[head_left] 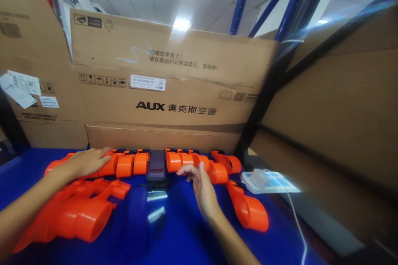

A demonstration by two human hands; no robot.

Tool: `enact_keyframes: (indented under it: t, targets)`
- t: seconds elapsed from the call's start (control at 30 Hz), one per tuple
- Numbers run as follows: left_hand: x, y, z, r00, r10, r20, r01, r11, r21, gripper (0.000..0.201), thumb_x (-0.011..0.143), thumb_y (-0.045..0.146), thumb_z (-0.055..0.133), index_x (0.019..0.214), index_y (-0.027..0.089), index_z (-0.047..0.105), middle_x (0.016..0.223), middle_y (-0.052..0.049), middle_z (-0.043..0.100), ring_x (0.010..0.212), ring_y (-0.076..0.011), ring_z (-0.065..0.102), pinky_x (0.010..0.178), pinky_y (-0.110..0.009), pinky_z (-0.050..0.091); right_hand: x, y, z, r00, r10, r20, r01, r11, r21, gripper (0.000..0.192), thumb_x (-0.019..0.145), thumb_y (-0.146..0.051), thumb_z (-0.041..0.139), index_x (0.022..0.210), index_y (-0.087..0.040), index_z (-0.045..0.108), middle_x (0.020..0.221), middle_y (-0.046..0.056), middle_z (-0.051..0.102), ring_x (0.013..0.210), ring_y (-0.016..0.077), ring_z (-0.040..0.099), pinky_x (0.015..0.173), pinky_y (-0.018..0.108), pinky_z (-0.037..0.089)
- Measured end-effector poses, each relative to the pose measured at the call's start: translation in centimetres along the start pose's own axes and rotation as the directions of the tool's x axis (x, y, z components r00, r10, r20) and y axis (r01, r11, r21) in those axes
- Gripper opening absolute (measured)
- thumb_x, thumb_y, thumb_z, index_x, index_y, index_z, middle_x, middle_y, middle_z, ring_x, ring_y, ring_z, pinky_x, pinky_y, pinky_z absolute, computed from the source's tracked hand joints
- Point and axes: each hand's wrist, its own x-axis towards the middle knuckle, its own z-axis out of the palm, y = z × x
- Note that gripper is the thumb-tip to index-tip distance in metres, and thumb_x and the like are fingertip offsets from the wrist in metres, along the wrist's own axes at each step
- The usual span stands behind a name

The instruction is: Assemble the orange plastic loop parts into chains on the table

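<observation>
My left hand lies flat, fingers together, on the left end of a row of orange clips running left to right across the frame's middle. I count about eight in the row, their rings facing me, around one black device. My right hand has its fingers loosely spread, touching a clip right of centre. More clips pile at lower left, one clip at lower right, on the blue tabletop. Cardboard boxes stand behind.
</observation>
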Motion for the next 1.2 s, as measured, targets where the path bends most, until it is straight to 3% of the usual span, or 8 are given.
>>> enact_keyframes:
  t: [0.13,0.23,0.43,0.6,0.73,0.83,0.97,1.2]
  targets:
    - [0.0,-1.0,-1.7,0.974,0.1,0.201,-0.117,0.991,0.072,0.061,0.063,0.031,0.067,0.123,0.021,0.066,0.127,-0.01,0.067,0.11,-0.0361,0.057,0.1,-0.042,0.036,0.0,0.1,0.0,1.0,0.015,-0.002,-0.015,1.0,0.003,0.076,0.1,-0.062,0.011,0.081,-0.024,0.074,0.086,0.005,0.072,0.077,0.0237,0.055,0.068,0.036,0.042]
    - [-0.3,-1.6,-1.4,0.961,0.101,0.258,-0.144,0.977,0.154,0.074,0.061,0.03,0.07,0.134,0.025,0.058,0.134,-0.012,0.062,0.116,-0.0405,0.052,0.103,-0.048,0.032,0.1,0.2,0.0,1.0,0.009,0.007,-0.009,1.0,-0.001,0.075,0.099,-0.062,0.012,0.079,-0.024,0.074,0.086,0.005,0.072,0.078,0.024,0.055,0.068,0.036,0.041]
    - [0.1,-3.5,0.1,0.957,0.204,0.204,-0.225,0.971,0.083,0.069,0.07,0.033,0.072,0.137,0.026,0.054,0.136,-0.008,0.062,0.121,-0.0358,0.055,0.105,-0.044,0.036,0.0,0.4,-0.1,1.0,0.01,0.014,-0.01,1.0,0.004,0.074,0.1,-0.061,0.012,0.083,-0.023,0.074,0.087,0.006,0.071,0.079,0.0241,0.055,0.07,0.036,0.04]
    - [0.4,-3.3,-2.0,0.947,0.318,0.054,-0.322,0.935,0.15,0.06,0.081,0.043,0.066,0.134,0.019,0.053,0.133,-0.011,0.058,0.118,-0.0338,0.053,0.102,-0.047,0.04,0.0,0.5,0.0,1.0,0.012,0.012,-0.012,1.0,0.015,0.071,0.1,-0.062,0.018,0.083,-0.022,0.074,0.086,0.006,0.071,0.084,0.0239,0.057,0.074,0.035,0.041]
    - [-1.5,1.4,-5.1,0.879,0.463,-0.117,-0.429,0.873,0.231,0.052,0.094,0.044,0.05,0.14,0.018,0.046,0.133,-0.007,0.05,0.123,-0.0307,0.044,0.106,-0.052,0.035,-0.2,0.0,0.3,0.999,0.035,0.009,-0.035,0.999,-0.007,0.049,0.096,-0.057,0.043,0.083,-0.02,0.073,0.088,0.005,0.07,0.088,0.0229,0.058,0.079,0.032,0.041]
    - [-3.5,6.1,-5.4,0.816,0.548,-0.186,-0.513,0.834,0.205,0.056,0.093,0.035,0.053,0.146,0.024,0.039,0.131,-0.006,0.048,0.124,-0.0297,0.042,0.106,-0.054,0.036,-0.4,-0.4,0.5,0.998,0.047,0.035,-0.047,0.999,-0.004,0.04,0.094,-0.054,0.051,0.088,-0.021,0.073,0.091,0.004,0.071,0.087,0.022,0.059,0.079,0.031,0.042]
    - [-6.1,11.7,-1.9,0.7,0.704,-0.12,-0.704,0.709,0.045,0.078,0.081,0.03,0.069,0.151,0.028,0.034,0.133,-0.013,0.05,0.122,-0.034,0.046,0.102,-0.054,0.042,-0.2,-0.1,1.0,0.995,0.078,0.066,-0.082,0.995,0.058,0.038,0.092,-0.055,0.055,0.096,-0.021,0.07,0.089,0.004,0.07,0.081,0.0199,0.059,0.073,0.03,0.042]
    - [-9.4,19.1,5.1,0.539,0.843,-0.01,-0.821,0.522,-0.229,0.09,0.075,0.026,0.075,0.154,0.027,0.03,0.135,-0.016,0.05,0.123,-0.0355,0.046,0.105,-0.056,0.041,0.3,0.7,1.0,0.961,0.277,-0.023,-0.258,0.919,0.298,0.041,0.085,-0.061,0.06,0.08,-0.021,0.056,0.062,-0.002,0.061,0.052,0.0131,0.05,0.052,0.025,0.035]
